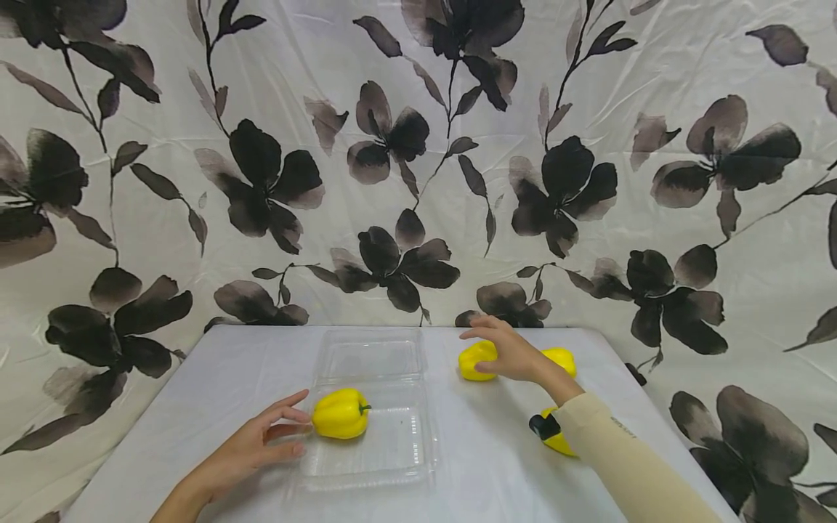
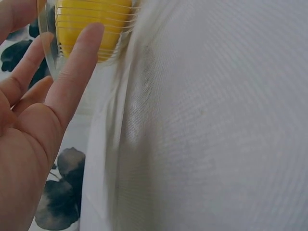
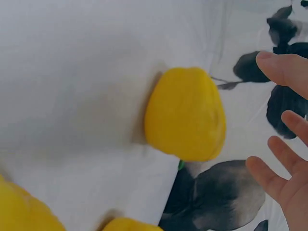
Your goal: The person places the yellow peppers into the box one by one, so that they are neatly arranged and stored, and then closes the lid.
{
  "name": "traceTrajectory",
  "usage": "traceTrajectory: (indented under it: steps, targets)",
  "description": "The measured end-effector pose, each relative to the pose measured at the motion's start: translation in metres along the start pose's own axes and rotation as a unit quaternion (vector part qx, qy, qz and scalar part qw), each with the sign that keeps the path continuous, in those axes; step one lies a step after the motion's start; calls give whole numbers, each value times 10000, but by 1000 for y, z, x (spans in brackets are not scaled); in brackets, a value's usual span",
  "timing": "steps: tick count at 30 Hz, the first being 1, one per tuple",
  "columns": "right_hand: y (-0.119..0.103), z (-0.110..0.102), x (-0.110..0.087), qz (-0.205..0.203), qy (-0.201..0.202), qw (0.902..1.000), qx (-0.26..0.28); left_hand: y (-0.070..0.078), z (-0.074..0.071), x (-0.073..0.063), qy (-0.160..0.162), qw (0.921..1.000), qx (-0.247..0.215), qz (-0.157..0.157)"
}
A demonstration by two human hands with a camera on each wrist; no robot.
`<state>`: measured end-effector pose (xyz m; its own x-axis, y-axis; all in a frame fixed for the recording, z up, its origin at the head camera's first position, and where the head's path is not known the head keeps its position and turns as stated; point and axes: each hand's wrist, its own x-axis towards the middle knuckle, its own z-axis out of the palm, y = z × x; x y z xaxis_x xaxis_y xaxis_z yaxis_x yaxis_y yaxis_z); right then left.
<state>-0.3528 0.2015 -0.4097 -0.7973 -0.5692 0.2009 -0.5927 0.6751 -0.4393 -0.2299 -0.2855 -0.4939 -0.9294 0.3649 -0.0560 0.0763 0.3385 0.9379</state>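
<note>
Head view: can see left hand (image 1: 251,439) with fingers (image 2: 75,72) loosely spread, holding nothing, beside a yellow bell pepper (image 1: 336,415) in an unfolded clear plastic container (image 1: 392,439) on the white worktop (image 1: 229,378); can see right hand (image 1: 513,354), spread and empty, near another yellow bell pepper (image 1: 471,363).

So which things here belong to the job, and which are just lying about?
Job, judging by the hands:
- clear container, left hand at its side
- yellow pepper inside it
- pepper by the right hand
- two more peppers, probably

Not the job:
- white table
- floral backdrop
- black object near right sleeve, unclear what
</note>
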Motion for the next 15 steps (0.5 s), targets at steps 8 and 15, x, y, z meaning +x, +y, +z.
traceTrajectory:
  steps: [8,15]
  targets:
    - [22,3,-2,210,8,9998,70,1,2,2,83,9998,22,-170]
    - [34,7,-2,331,-18,9994,100,1,1,3,75,9999,17,-132]
